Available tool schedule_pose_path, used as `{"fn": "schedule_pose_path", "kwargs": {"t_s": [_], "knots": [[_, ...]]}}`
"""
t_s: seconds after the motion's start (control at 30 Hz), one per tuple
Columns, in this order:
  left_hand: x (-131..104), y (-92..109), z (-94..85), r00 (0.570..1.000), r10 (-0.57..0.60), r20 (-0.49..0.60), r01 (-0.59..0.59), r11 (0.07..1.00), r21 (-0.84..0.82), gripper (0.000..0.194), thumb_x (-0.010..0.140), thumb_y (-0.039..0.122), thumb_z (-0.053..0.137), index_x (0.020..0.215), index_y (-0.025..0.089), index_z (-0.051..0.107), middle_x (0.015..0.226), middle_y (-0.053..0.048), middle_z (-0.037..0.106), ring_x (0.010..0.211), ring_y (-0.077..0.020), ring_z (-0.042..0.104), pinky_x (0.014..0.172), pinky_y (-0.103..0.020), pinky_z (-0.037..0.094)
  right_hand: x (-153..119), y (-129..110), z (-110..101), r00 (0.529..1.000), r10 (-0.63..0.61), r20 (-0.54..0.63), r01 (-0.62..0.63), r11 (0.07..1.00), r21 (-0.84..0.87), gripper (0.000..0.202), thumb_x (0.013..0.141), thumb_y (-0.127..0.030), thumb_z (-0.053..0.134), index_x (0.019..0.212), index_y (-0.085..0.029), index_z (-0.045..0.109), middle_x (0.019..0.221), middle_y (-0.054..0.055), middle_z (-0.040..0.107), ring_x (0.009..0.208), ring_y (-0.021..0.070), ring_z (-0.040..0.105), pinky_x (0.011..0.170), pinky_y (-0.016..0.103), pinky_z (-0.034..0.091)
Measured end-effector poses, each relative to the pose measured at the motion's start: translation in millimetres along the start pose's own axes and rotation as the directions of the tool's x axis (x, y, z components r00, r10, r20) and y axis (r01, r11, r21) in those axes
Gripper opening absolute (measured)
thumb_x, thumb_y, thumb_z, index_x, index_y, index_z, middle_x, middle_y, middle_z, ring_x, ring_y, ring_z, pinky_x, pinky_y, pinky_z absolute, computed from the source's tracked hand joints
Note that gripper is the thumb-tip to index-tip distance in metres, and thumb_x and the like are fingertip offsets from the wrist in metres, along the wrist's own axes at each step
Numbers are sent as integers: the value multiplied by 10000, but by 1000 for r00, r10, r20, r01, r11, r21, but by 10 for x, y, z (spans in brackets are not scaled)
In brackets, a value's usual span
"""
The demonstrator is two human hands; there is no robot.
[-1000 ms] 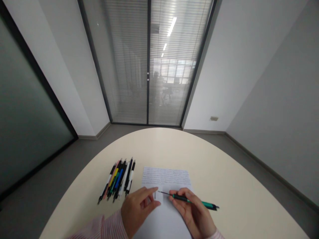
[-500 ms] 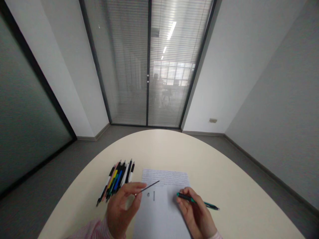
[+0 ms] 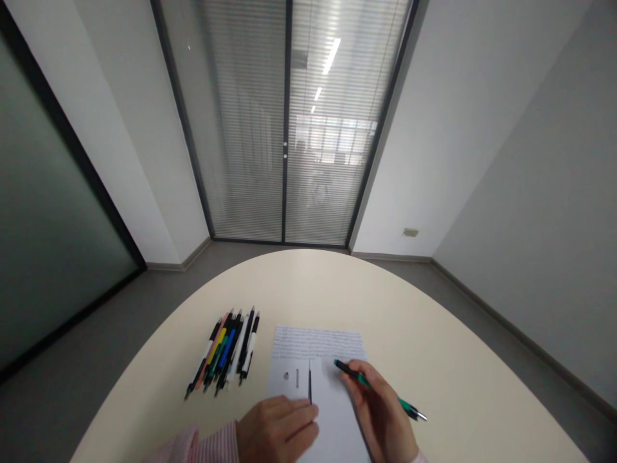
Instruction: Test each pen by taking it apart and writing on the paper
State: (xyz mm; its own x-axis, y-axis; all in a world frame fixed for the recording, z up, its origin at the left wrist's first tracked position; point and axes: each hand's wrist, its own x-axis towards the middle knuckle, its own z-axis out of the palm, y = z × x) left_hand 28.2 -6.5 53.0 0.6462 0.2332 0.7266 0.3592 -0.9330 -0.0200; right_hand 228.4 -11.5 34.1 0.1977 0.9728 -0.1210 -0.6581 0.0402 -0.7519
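Note:
My left hand (image 3: 279, 427) is low over the sheets of paper (image 3: 332, 424), its fingertips closed on the lower end of a thin dark refill (image 3: 310, 382), which points away from me. To the left of the refill, a small spring (image 3: 297, 378) and a tiny dark part (image 3: 286, 375) lie on the paper. My right hand (image 3: 383, 411) holds a green and black pen barrel (image 3: 407, 406) at a slant over the paper's right edge, its silver end toward the lower right.
Several pens (image 3: 226, 350) in black, white, yellow, green, blue and pink lie in a bundle on the left of the round cream table (image 3: 308, 276). Handwritten lines cover the top of the paper. Glass panels with blinds stand beyond the table.
My left hand has moved right and toward me, turning the refill from slanted to nearly straight over the paper. My right hand has tilted the pen barrel slightly more steeply.

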Motion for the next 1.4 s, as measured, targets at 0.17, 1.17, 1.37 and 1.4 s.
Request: {"fn": "schedule_pose_path", "kwargs": {"t_s": [0.17, 1.17, 1.37, 1.4], "knots": [[-41, -18, 23, 998, 19, 52, -18, 1000, -14, 315, 990, 138, 357, 867, 112, 646, 818, -54, 755, 747, -137, 699, 603, -226, 556, 37, 41, -135, 985, -120, 124, 152, 941, -302, 243, 761, -414, 671, 864, -200, 721, 880, 53, 690, 878, 226, 636, 814, 326, 527], [-111, 46, 79, 999, -3, 38, 4, 999, -33, 297, 975, 137, 349, 881, 146, 631, 748, -56, 725, 694, -132, 677, 638, -209, 553, 37, 358, -393, 586, -128, 800, 790, -129, -600, 708, 752, 24, 372, 1420, -211, 338, 1243, 129, 556, 1160, 252, 517, 960, 379, 480], [-103, 110, 60, 995, -94, -28, 91, 992, -88, 296, 980, 201, 379, 831, 156, 631, 671, -28, 684, 589, -140, 628, 527, -258, 459, -142, 44, -194, 520, -263, 812, 807, -159, -568, 337, 907, -134, 355, 1150, -191, 581, 1056, 137, 654, 961, 253, 627, 779, 356, 552], [-145, 98, 85, 995, -93, 39, 96, 992, -76, 386, 993, 205, 347, 701, 173, 597, 566, 0, 618, 500, -120, 569, 482, -250, 410, -212, 23, -174, 520, -228, 823, 813, -163, -559, 271, 928, -149, 378, 951, -216, 640, 856, 93, 678, 788, 215, 650, 662, 306, 555]]}}
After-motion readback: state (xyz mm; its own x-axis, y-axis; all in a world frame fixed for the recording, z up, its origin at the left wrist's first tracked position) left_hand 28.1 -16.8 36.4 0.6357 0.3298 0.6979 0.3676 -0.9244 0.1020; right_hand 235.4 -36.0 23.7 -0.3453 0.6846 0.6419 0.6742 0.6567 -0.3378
